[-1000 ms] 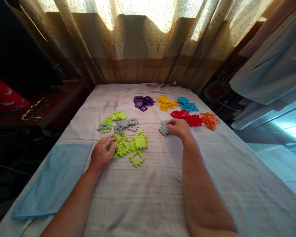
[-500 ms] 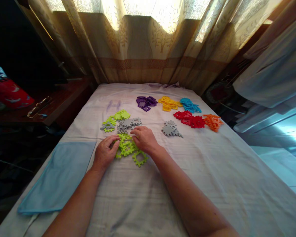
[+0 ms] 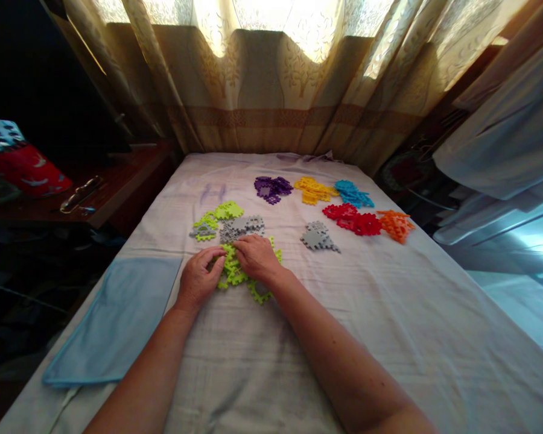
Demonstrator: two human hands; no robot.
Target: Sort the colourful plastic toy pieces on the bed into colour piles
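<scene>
A heap of lime-green toothed interlocking tiles lies on the sheet between my hands. At its left edge, my left hand is curled with thumb and forefinger closed around the rim of one lime-green tile. My right hand reaches over the heap from the right, fingers extended and pointing left onto the tiles; it hides part of them. Grey tiles lie just beyond my fingers. Farther left is a smaller lime-green group with a grey tile beside it.
Purple, yellow and blue tiles lie toward the back. Red and orange tiles are at right, with another grey heap nearer. A light-blue cloth pad rests at left. Curtains hang behind.
My right hand has shifted left across the lime-green heap, and a lime-green tile now shows to its right. My left hand stays at the heap's left edge. The view has shifted slightly.
</scene>
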